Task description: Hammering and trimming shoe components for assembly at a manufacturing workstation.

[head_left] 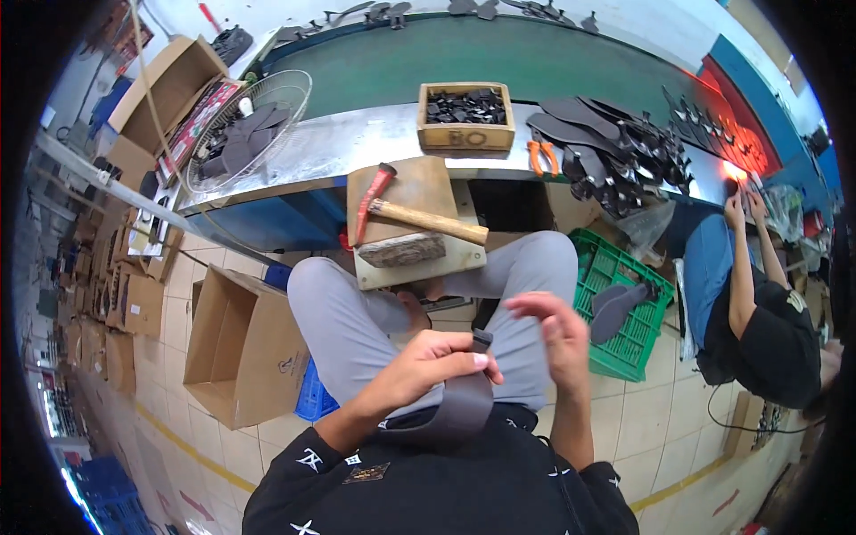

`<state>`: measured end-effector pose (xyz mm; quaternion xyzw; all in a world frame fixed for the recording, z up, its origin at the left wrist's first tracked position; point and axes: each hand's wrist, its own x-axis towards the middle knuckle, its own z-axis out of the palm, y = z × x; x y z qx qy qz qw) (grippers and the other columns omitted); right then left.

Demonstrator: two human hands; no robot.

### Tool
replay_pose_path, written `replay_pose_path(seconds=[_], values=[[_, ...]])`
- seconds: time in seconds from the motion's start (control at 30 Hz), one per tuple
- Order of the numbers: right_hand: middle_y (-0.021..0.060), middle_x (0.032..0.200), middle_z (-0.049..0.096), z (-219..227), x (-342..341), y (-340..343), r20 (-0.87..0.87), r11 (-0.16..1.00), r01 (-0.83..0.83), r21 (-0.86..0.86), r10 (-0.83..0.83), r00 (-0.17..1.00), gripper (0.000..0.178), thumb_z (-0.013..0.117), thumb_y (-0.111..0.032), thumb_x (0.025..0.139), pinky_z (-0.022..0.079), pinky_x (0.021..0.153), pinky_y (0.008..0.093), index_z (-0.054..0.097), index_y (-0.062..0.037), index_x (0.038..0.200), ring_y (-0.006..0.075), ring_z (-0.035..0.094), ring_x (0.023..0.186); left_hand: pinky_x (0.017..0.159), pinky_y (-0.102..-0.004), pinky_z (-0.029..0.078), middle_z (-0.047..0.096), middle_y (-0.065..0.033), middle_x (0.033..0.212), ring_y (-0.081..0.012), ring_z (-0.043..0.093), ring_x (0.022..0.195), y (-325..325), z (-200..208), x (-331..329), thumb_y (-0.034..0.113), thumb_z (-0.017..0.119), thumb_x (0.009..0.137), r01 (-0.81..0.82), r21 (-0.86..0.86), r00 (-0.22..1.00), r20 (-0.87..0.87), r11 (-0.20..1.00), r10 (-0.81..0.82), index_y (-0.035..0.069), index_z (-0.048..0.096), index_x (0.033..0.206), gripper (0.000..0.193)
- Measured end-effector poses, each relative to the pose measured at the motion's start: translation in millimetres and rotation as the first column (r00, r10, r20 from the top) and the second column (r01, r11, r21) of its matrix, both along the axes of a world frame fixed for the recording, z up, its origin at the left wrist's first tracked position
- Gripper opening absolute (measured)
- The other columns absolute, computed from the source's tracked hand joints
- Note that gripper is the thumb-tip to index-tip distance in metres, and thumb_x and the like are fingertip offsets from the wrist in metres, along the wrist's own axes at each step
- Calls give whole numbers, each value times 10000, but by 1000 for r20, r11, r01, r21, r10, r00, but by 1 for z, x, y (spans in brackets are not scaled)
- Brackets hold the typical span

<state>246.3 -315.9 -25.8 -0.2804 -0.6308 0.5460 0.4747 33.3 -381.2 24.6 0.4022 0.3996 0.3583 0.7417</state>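
My left hand (434, 366) grips a dark brown shoe sole (465, 406) above my lap, thumb and fingers pinching its end. A small black piece (482, 339) stands up by those fingertips. Raised to the right of the sole, apart from it, is my right hand (555, 334), its fingers bent and spread with nothing visible in them. Beyond my knees a hammer (428, 220) with a red head and wooden handle lies across a brown-topped block (406, 169) between my legs.
On the metal-edged bench stand a wooden box of small black pieces (465, 107), orange-handled pliers (542, 156), piled dark soles (606, 147) and a wire basket (250, 134). A cardboard box (245, 348) sits left, a green crate (624, 343) right. Another person (758, 321) works at far right.
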Motion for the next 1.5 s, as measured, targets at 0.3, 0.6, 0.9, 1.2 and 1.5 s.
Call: replay_pose_path(seconds=[0.3, 0.6, 0.9, 1.2, 1.5], values=[[169, 1009, 636, 5, -45, 7, -418, 843, -452, -293, 312, 853, 560, 545, -588, 928, 461, 938, 453, 614, -31, 925, 321, 585, 1046, 966, -289, 420, 631, -85, 1051, -158, 572, 1057, 23, 11, 6, 266, 462, 1040, 193, -57, 970, 162, 980, -182, -26, 626, 1040, 334], [93, 920, 598, 6, -73, 22, -396, 836, -426, -346, 282, 874, 625, 545, -699, 855, 434, 926, 419, 581, -75, 850, 281, 549, 1011, 964, -292, 425, 647, -113, 1052, -165, 578, 1041, 40, 1, -18, 238, 500, 1019, 210, -127, 950, 260, 969, -172, -12, 579, 1005, 263], [69, 843, 613, 8, -94, 38, -407, 828, -444, -341, 296, 864, 570, 565, -619, 909, 398, 941, 423, 610, -57, 821, 275, 531, 1023, 977, -297, 412, 650, -93, 1035, -163, 577, 1050, 55, -4, -41, 218, 515, 1012, 195, -111, 915, 379, 974, -140, -30, 620, 1070, 275], [83, 805, 642, 8, -116, 44, -551, 770, -523, -367, 273, 789, 416, 633, -450, 897, 346, 976, 428, 645, -47, 792, 259, 546, 999, 1004, -296, 409, 621, -95, 1103, -172, 563, 1103, 56, -17, -63, 262, 467, 1045, 251, -26, 908, 353, 968, -226, -53, 562, 1224, 374], [138, 987, 626, 2, -119, 43, -513, 708, -551, -442, 304, 803, 617, 582, -607, 899, 374, 1034, 482, 635, 4, 969, 317, 537, 1124, 941, -293, 440, 660, -107, 1005, -169, 600, 1013, 58, -11, -69, 229, 503, 1013, 132, -194, 898, 438, 972, -34, -30, 620, 1003, 284]])
